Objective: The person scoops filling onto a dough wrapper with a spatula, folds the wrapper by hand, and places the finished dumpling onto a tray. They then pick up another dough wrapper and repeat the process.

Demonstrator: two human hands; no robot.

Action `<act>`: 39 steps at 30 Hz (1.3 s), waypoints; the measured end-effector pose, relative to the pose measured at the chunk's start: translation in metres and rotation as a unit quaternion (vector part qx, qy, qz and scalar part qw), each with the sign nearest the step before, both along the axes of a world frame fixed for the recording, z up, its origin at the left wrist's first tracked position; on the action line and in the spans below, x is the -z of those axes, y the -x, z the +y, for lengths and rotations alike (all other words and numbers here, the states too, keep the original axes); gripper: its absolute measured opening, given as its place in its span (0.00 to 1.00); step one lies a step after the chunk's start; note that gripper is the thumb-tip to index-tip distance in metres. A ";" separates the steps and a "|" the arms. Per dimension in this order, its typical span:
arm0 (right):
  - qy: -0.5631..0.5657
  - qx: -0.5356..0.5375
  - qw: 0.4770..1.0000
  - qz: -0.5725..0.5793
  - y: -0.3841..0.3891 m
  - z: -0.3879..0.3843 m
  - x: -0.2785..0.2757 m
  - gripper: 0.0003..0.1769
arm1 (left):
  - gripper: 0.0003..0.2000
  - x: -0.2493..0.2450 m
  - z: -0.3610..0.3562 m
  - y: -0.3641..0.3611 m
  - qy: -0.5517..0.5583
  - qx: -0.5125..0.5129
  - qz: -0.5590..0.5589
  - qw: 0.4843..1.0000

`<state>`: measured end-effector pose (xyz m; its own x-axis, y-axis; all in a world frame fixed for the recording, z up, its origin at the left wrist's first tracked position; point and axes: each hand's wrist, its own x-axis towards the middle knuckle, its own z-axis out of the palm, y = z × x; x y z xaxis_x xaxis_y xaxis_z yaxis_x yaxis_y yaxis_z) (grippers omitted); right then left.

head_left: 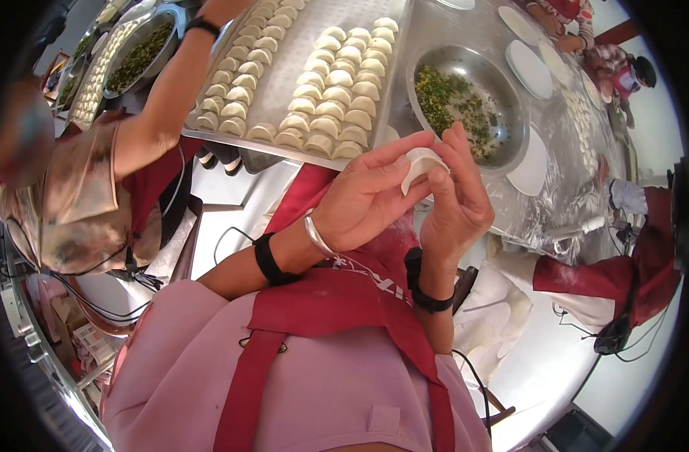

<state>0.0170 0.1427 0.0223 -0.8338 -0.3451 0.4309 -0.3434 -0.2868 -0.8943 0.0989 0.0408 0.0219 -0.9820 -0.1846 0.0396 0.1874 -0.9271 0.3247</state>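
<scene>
A pale dumpling [423, 164], its wrapper folded into a half-moon, is held between my two hands above the table's near edge. My left hand [365, 197] has its thumb and fingers closed about one side of it. On the other side, my right hand [457, 197] pinches the wrapper's rim with thumb and fingers. Whether filling is inside cannot be seen. Just beyond my hands stands a metal bowl [514, 113] with chopped green and yellow filling [444, 96]. To the left, a metal tray [284, 75] bears rows of folded dumplings [335, 94].
A co-worker's arm [152, 124] reaches over the tray's left side. Another bowl of green filling [141, 56] stands farther left. White discs [529, 69] lie on the plastic-covered table [549, 197] at right, with more dumplings [582, 128]. Other people sit along the right side.
</scene>
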 end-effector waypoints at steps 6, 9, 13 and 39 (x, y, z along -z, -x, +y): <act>-0.029 0.029 0.996 0.083 0.006 0.001 0.002 0.06 | 0.24 -0.002 0.003 -0.001 0.006 0.007 0.003 1.000; -0.036 0.022 0.991 0.127 0.009 0.006 0.003 0.05 | 0.25 -0.002 0.005 -0.002 0.004 0.015 -0.003 1.000; -0.056 -0.007 0.994 0.088 0.009 0.009 -0.006 0.06 | 0.24 -0.007 0.001 -0.004 0.027 0.024 -0.007 0.999; -0.153 -0.176 0.942 0.241 0.025 0.022 -0.013 0.08 | 0.21 -0.013 -0.020 -0.012 0.072 0.144 -0.097 0.982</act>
